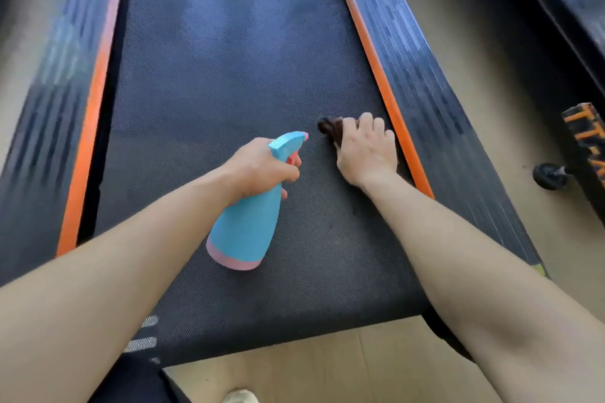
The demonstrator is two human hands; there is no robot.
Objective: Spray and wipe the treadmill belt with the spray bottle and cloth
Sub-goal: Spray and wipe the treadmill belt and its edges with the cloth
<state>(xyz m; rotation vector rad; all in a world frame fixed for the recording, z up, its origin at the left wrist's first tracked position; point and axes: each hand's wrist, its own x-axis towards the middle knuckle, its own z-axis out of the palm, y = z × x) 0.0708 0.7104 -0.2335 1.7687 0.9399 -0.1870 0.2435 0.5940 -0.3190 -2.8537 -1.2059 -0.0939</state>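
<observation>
The black textured treadmill belt [216, 82] runs away from me between two orange strips. My left hand [262, 168] grips the neck of a blue spray bottle [245, 229] with a pink base, its nozzle pointing forward over the belt. My right hand [368, 149] presses a dark brown cloth [330, 129] onto the belt near the right orange strip. Most of the cloth is hidden under the hand. Faint lighter patches show on the belt farther up.
Dark ribbed side rails [422, 75] flank the belt, each edged by an orange strip [88, 127]. A second black machine with orange lettering [586, 141] and a small wheel [550, 175] stands on the right. Tan floor [360, 366] lies below the belt's near end.
</observation>
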